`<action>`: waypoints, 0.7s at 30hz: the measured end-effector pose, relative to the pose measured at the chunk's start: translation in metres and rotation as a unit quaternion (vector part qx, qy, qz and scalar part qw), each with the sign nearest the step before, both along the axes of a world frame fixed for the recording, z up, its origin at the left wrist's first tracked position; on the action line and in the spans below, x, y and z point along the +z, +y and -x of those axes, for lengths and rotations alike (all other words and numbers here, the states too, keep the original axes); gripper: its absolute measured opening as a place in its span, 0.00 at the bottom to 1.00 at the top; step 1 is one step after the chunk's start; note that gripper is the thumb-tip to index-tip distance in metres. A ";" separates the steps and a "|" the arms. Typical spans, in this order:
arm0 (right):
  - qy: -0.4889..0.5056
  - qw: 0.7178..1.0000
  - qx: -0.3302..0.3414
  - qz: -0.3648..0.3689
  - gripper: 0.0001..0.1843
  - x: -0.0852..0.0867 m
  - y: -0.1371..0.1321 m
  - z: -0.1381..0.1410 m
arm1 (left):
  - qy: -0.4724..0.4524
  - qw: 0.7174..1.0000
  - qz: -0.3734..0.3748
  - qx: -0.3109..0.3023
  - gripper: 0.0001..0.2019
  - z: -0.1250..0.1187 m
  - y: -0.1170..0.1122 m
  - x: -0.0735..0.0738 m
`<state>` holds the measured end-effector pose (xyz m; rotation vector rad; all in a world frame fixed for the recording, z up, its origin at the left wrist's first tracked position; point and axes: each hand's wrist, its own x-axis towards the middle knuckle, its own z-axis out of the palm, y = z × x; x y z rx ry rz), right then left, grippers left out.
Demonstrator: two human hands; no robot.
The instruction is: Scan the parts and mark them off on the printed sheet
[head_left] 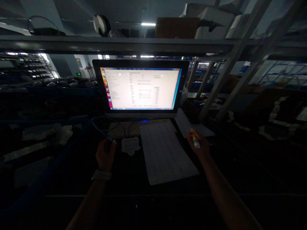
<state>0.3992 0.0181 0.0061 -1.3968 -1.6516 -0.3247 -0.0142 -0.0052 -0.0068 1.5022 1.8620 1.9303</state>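
Observation:
My left hand (105,155), with a pale watch or band on its wrist, pinches the plug end of a blue cable (98,129) left of centre. Just right of that hand lies a small pale translucent plastic piece with a label (130,145); I cannot make out whether the plug touches it. My right hand (200,145) is closed around a short white and yellow marker-like tube (196,142) with dark print. Between the hands a printed sheet of paper (165,153) lies on the dark table, partly over a keyboard (134,126).
A lit monitor (144,89) showing a form stands behind the keyboard. Another paper (184,126) lies at the right. To the left, a blue bin (51,179) holds pale plastic parts. An overhead shelf (120,46) carries a cardboard box (176,27); metal posts (223,70) slant at right.

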 end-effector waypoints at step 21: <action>0.010 0.997 0.067 -0.037 0.14 -0.008 0.015 -0.006 | -0.007 1.000 0.010 -0.006 0.20 -0.001 -0.004 0.005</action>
